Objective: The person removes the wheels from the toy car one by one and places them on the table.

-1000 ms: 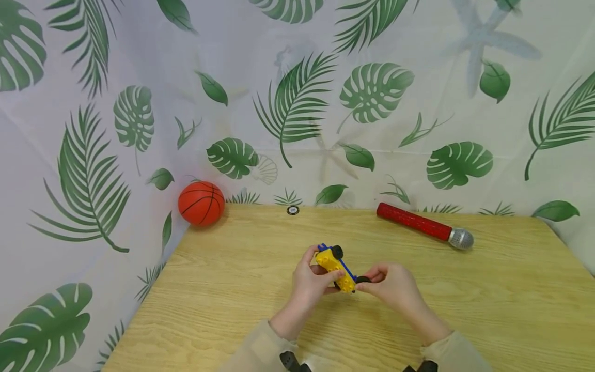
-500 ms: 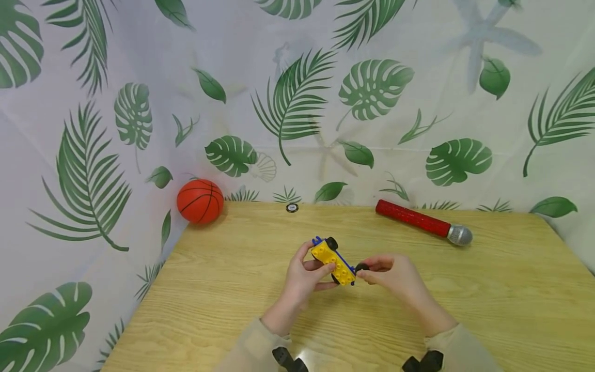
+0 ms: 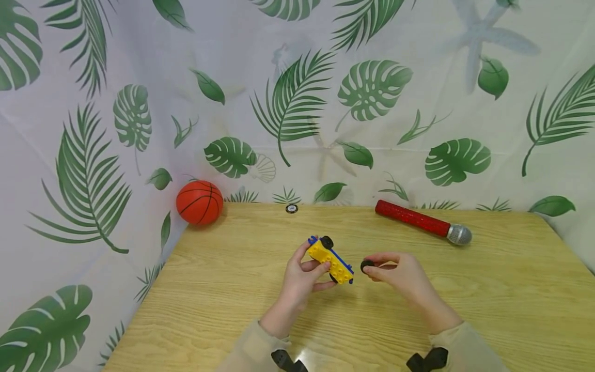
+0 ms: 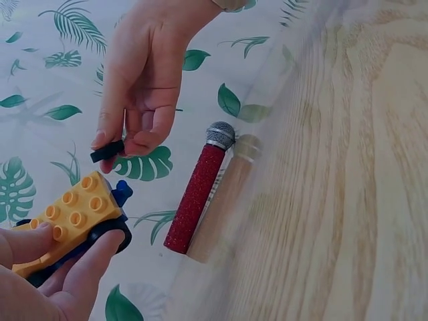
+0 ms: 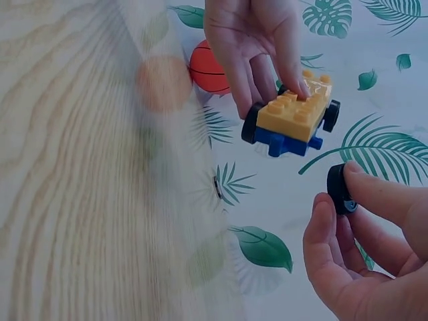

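Note:
A toy car (image 3: 331, 260) with a yellow studded top and a blue base is gripped by my left hand (image 3: 302, 276), thumb on the studs. It is tilted above the table. In the right wrist view black wheels (image 5: 251, 123) show on the toy car (image 5: 294, 114), and one near corner has a bare blue axle stub (image 5: 315, 142). My right hand (image 3: 404, 276) pinches a loose black wheel (image 3: 367, 265) between thumb and fingers, a small gap to the right of the car. The left wrist view shows that wheel (image 4: 107, 152) just above the car's end.
An orange-red basketball (image 3: 200, 202) sits at the table's back left corner. A small black-and-white disc (image 3: 292, 208) lies at the back edge. A red microphone (image 3: 420, 221) with a silver head lies at the back right. Leaf-patterned cloth (image 3: 297, 103) hangs behind the wooden table (image 3: 209, 310).
The wheel has come off the car's corner, and my right hand has drawn it a little to the right. My left hand has shifted slightly left with the car.

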A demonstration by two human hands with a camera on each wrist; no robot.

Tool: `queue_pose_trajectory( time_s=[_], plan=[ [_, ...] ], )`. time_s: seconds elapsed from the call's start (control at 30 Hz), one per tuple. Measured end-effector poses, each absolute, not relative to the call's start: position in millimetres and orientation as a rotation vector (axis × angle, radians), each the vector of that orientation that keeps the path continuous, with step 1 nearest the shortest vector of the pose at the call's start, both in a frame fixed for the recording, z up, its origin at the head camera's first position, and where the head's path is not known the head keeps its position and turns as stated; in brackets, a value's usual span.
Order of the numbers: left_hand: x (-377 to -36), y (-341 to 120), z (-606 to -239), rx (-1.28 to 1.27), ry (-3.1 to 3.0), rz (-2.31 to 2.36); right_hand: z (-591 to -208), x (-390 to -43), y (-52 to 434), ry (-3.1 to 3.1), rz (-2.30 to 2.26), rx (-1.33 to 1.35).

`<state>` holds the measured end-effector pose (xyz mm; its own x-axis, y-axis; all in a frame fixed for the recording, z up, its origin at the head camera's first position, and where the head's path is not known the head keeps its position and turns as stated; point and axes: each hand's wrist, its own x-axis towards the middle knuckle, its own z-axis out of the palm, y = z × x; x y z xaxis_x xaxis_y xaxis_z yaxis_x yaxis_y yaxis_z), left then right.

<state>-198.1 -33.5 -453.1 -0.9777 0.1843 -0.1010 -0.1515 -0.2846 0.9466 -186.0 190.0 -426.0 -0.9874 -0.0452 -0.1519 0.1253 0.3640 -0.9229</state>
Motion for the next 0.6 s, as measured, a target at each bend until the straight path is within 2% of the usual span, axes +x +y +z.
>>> queue_pose_trajectory(
  time_s=[0.6],
  plan=[
    [-197.8,-39.7,-455.1,-0.016,1.721,2.389,-447.0,-200.3,202.8,2.439,-1.699,0.074]
  ],
)
